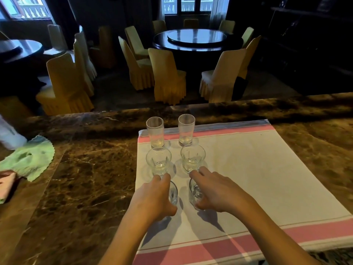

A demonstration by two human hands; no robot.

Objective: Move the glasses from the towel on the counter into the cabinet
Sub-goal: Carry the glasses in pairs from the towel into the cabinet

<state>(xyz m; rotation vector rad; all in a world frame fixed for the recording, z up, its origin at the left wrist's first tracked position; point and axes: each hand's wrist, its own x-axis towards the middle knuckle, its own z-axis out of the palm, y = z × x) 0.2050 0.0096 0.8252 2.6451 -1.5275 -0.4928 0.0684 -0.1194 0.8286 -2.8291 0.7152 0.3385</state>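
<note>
Glass shows between our curled fingers (196, 174) on both sides: our left hand (152, 196) wraps the near-left glass (173, 194), fingertips over its far side and thumb at its near base, and our right hand (214, 190) closes the same way around the near-right glass (195, 193), thumb pressed low at the near side. Both grips are narrow, shaped to the tumblers, and both glasses seem to sit on the towel (248, 178), though our hands hide most of their bases.

Just beyond our fingertips stand two short, wide tumblers, the middle-left tumbler (159, 161) and the middle-right tumbler (192, 158), each almost touching the glass we hold. Farther still, on the towel's far pink stripe, stand two tall straight glasses, the far-left tall glass (155, 131) and the far-right tall glass (186, 130). All six form two columns down the left part of the towel, which is white with pink bands at its near and far edges.

We can read no brand, label or writing on the glasses or the cloth.

The towel lies on a brown marble worktop (86, 178). Well to the left lies a crumpled green cloth (30, 158). Beyond the worktop, a dim dining room holds a round table (196, 40) ringed by yellow-covered chairs (168, 75).
</note>
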